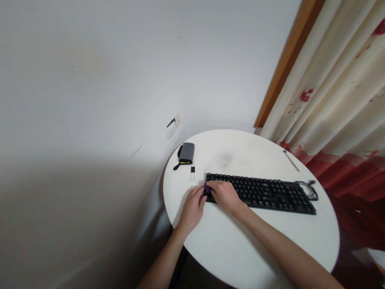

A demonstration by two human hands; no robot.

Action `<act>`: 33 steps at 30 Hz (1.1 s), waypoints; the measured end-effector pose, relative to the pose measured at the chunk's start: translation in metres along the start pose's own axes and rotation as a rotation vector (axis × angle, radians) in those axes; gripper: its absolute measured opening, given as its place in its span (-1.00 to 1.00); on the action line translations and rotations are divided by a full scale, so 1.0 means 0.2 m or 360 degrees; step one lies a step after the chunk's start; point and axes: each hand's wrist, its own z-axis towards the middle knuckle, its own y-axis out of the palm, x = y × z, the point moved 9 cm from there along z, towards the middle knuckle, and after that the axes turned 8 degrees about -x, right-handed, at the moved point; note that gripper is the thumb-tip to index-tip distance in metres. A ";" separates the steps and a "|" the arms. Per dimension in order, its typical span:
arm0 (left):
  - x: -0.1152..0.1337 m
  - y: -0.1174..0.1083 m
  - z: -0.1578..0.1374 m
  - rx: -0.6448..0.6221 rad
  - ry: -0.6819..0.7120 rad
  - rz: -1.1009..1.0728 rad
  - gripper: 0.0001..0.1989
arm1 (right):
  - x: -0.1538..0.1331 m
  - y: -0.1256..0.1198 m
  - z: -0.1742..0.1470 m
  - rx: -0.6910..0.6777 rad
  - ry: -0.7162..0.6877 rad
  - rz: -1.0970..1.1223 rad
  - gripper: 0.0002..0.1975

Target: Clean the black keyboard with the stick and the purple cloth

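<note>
A black full-size keyboard [264,192] lies slightly slanted across the white round table. My right hand [224,194] is over its left end, fingers bent and closed on a small purple piece that looks like cloth [207,188]. This piece is pressed against the keys at the left edge and is mostly hidden by the fingers. My left hand [192,206] rests at the keyboard's left end, its fingertips and thumb against the edge, close beside the purple piece.
A grey and black pouch [187,152] with a loop lies at the table's back left, near a black binder clip [193,169]. The keyboard's coiled cable [311,189] sits at the right. Farther back is a thin brush-like stick [291,161]. Wall and curtain [337,100] border the table [240,148].
</note>
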 end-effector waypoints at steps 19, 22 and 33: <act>0.00 0.02 0.00 -0.0048 0.0014 0.0080 -0.61 | 0.02 0.01 0.00 -0.0026 0.0030 -0.0077 -0.61; 0.00 0.01 0.00 -0.0040 0.0025 0.0073 -0.60 | 0.04 -0.04 0.01 0.0014 0.0120 -0.0035 -0.63; 0.02 0.00 -0.01 -0.0013 0.0030 0.0044 -0.61 | 0.05 -0.02 0.08 0.0066 0.0097 -0.0087 -0.60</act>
